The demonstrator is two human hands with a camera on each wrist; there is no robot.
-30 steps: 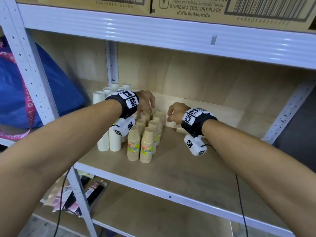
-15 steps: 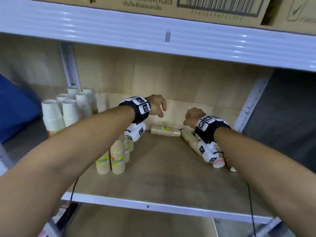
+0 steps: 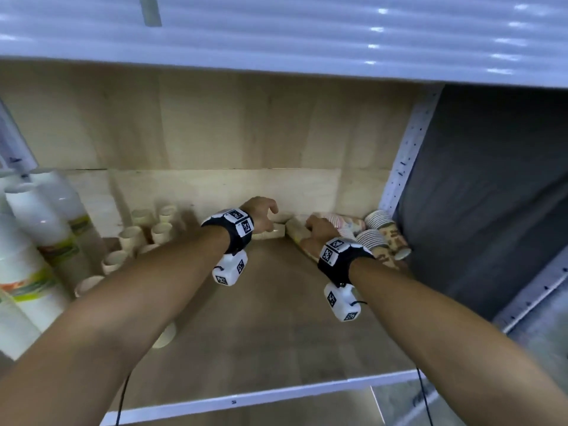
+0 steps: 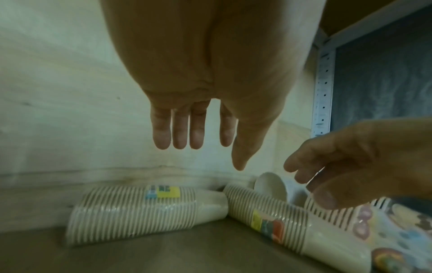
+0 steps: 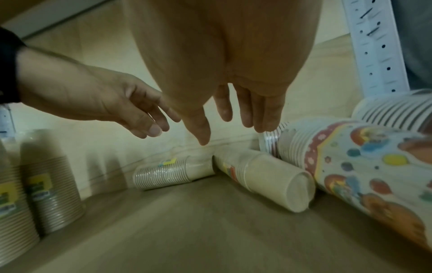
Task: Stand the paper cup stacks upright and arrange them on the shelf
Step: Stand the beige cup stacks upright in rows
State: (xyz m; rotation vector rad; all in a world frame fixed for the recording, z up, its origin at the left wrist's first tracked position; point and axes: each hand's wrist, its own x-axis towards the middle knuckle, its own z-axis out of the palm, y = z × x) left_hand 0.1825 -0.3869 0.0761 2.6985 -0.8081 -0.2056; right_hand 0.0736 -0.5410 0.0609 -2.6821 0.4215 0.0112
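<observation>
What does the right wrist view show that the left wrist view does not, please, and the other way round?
Only the right wrist view shows the upright beige cup stacks at the left of the shelf and the round closed end of the second lying beige stack.

Only the left wrist view shows the rim end of the patterned stack.

Both show the left hand and right hand, open and above the cups, the lying beige stack by the back wall, and the patterned stack.

Black wristbands point(image 3: 236, 230) bear square markers; white camera boxes point(image 3: 230, 269) hang beneath.
</observation>
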